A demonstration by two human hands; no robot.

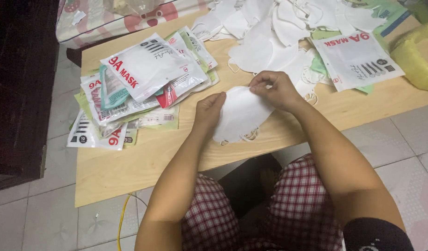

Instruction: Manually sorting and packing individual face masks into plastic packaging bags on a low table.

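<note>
A small stack of folded white face masks (241, 117) is held over the near edge of a low wooden table (130, 169). My left hand (209, 110) grips the stack's left side. My right hand (273, 88) pinches its upper right corner. Ear loops hang out under the stack. A loose heap of white masks (279, 28) lies at the far side of the table, just beyond my right hand.
A pile of flat printed mask packets (139, 83) lies on the table's left half. Another packet (358, 60) lies at the right, next to a yellow plastic bag (416, 58). Dark furniture (19, 93) stands at the left on the tiled floor.
</note>
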